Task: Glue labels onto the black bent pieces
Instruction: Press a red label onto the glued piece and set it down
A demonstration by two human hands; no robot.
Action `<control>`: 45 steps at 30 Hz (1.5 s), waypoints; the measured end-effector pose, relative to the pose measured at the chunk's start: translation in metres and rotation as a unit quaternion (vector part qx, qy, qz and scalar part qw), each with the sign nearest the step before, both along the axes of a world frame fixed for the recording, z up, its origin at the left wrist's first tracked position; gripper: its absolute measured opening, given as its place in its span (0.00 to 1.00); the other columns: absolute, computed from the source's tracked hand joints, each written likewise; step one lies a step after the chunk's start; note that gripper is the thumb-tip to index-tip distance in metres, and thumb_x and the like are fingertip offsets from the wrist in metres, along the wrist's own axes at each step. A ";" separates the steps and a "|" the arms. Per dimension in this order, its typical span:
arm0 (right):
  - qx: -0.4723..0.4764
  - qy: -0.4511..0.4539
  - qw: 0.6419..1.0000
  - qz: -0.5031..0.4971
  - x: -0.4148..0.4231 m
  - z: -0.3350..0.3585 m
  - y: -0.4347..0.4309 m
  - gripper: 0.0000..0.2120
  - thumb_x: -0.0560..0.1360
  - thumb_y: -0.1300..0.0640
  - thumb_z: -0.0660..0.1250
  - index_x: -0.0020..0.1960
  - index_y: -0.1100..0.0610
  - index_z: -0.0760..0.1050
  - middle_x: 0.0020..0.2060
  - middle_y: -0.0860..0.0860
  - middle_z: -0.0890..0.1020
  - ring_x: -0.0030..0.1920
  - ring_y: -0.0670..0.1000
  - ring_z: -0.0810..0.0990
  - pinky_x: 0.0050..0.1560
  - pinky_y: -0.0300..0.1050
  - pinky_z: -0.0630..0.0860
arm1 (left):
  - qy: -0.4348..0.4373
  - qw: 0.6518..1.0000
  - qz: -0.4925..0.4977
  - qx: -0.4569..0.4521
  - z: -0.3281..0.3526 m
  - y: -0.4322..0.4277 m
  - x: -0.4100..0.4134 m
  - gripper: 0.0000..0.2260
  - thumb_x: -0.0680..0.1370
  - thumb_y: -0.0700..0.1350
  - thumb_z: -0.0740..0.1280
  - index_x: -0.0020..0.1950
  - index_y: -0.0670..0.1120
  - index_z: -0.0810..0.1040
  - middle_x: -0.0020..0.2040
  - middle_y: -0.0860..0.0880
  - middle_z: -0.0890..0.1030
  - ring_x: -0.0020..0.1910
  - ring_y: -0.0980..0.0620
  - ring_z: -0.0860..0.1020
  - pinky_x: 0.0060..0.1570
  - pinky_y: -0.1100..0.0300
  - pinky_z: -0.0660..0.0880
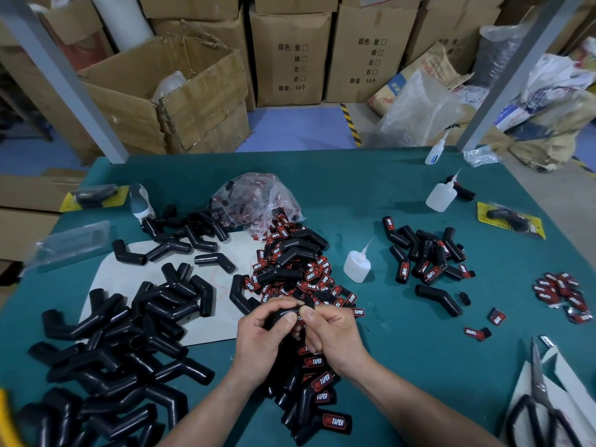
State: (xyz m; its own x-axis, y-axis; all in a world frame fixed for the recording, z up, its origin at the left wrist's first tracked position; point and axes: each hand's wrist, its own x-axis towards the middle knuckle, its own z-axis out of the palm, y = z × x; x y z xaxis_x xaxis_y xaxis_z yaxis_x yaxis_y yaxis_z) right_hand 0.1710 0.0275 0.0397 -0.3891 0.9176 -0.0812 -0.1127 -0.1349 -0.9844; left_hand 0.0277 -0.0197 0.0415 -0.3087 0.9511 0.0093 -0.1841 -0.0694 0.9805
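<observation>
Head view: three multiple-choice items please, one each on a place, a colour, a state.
1. Where do the black-handled steel scissors lie?
A near right edge
B far left corner
C on the label pile
2. What colour is the flat table cover?
A red
B teal
C yellow
3. What is the left hand doing?
A resting flat
B gripping a black bent plastic piece
C squeezing a bottle
Answers: A, seen at near right; B, teal all over; B, fingers curl round it.

Your left hand (258,337) and right hand (335,337) are bare. Both forearms are bare too, right to the lower frame edge. Thumbnails are short and plain.
</observation>
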 end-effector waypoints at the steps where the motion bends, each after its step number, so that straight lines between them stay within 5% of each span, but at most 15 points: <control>1: -0.001 0.001 1.000 0.000 0.000 0.000 0.000 0.24 0.78 0.44 0.70 0.27 0.52 0.72 0.20 0.49 0.71 0.21 0.49 0.69 0.27 0.41 0.69 | -0.002 1.000 -0.001 -0.001 0.000 0.000 0.000 0.09 0.72 0.50 0.74 0.51 0.52 0.87 0.55 0.44 0.86 0.54 0.48 0.85 0.50 0.58 0.81; 6: -0.007 0.002 1.000 -0.003 -0.001 -0.001 -0.001 0.24 0.78 0.44 0.70 0.27 0.52 0.71 0.20 0.49 0.70 0.21 0.49 0.68 0.27 0.42 0.69 | 0.010 1.000 0.002 -0.007 -0.007 0.000 -0.002 0.09 0.73 0.51 0.75 0.52 0.52 0.87 0.55 0.44 0.86 0.55 0.46 0.84 0.57 0.44 0.80; 10: -0.005 0.003 1.000 -0.002 -0.001 -0.002 -0.001 0.24 0.78 0.44 0.70 0.27 0.52 0.71 0.20 0.49 0.70 0.21 0.49 0.68 0.26 0.42 0.69 | 0.015 1.000 0.001 -0.008 -0.008 0.001 -0.002 0.09 0.73 0.51 0.75 0.52 0.53 0.87 0.55 0.44 0.86 0.55 0.45 0.84 0.59 0.43 0.79; 17: 0.013 -0.016 1.000 -0.004 0.000 -0.003 0.000 0.23 0.79 0.45 0.69 0.26 0.51 0.73 0.20 0.48 0.73 0.24 0.46 0.73 0.32 0.38 0.73 | -0.091 0.996 -0.015 -0.018 -0.006 0.002 -0.003 0.11 0.75 0.49 0.70 0.51 0.45 0.87 0.55 0.41 0.85 0.51 0.45 0.84 0.46 0.54 0.80; 21: 0.028 -0.031 0.999 -0.007 0.000 -0.005 0.001 0.24 0.80 0.45 0.68 0.26 0.51 0.72 0.20 0.49 0.73 0.23 0.50 0.70 0.30 0.43 0.71 | -0.030 0.999 -0.016 -0.001 -0.005 0.001 -0.004 0.11 0.74 0.49 0.72 0.54 0.49 0.87 0.56 0.42 0.85 0.55 0.44 0.83 0.53 0.53 0.81; 29: 0.025 -0.044 0.999 -0.010 -0.001 -0.006 0.002 0.25 0.80 0.45 0.68 0.27 0.51 0.72 0.20 0.50 0.73 0.23 0.50 0.70 0.30 0.43 0.71 | 0.000 1.000 0.003 -0.019 0.000 0.000 0.001 0.09 0.75 0.42 0.72 0.52 0.53 0.88 0.48 0.43 0.87 0.37 0.50 0.84 0.41 0.60 0.81; 35: -0.006 -0.056 0.998 0.030 0.003 0.000 0.005 0.31 0.81 0.37 0.58 0.28 0.54 0.75 0.22 0.52 0.76 0.23 0.49 0.72 0.27 0.38 0.69 | -0.004 0.999 0.015 -0.031 -0.004 0.001 -0.002 0.12 0.72 0.54 0.74 0.53 0.53 0.87 0.40 0.42 0.86 0.36 0.49 0.83 0.42 0.58 0.81; 38: 0.010 -0.061 0.997 0.054 0.007 0.005 0.009 0.19 0.78 0.43 0.65 0.34 0.53 0.80 0.26 0.51 0.79 0.24 0.46 0.72 0.26 0.36 0.69 | 0.004 1.000 0.025 -0.015 -0.008 0.002 0.000 0.12 0.73 0.54 0.73 0.56 0.55 0.86 0.44 0.44 0.86 0.38 0.51 0.83 0.41 0.59 0.80; 41: 0.017 -0.071 0.995 0.061 0.006 0.005 0.009 0.10 0.76 0.52 0.71 0.40 0.57 0.81 0.26 0.50 0.79 0.23 0.45 0.71 0.26 0.35 0.68 | 0.070 0.997 0.035 0.009 -0.007 0.001 0.000 0.11 0.77 0.53 0.70 0.58 0.58 0.84 0.55 0.49 0.85 0.54 0.51 0.84 0.53 0.57 0.80; 45: -0.002 -0.050 0.998 0.045 0.007 0.005 0.011 0.15 0.75 0.49 0.71 0.39 0.60 0.79 0.24 0.52 0.77 0.23 0.48 0.71 0.25 0.37 0.69 | 0.282 0.948 0.001 0.150 -0.012 0.002 -0.013 0.09 0.83 0.45 0.66 0.62 0.54 0.82 0.63 0.53 0.81 0.64 0.48 0.80 0.65 0.60 0.73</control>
State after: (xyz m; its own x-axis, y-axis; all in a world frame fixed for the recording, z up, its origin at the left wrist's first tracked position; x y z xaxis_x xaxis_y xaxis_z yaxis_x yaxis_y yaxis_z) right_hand 0.1780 0.0385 0.0443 -0.4588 0.8795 -0.1267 -0.0008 -0.1430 -0.9897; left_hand 0.0144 -0.0172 0.0298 -0.1756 0.8791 0.4431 0.3637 -0.3603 0.8590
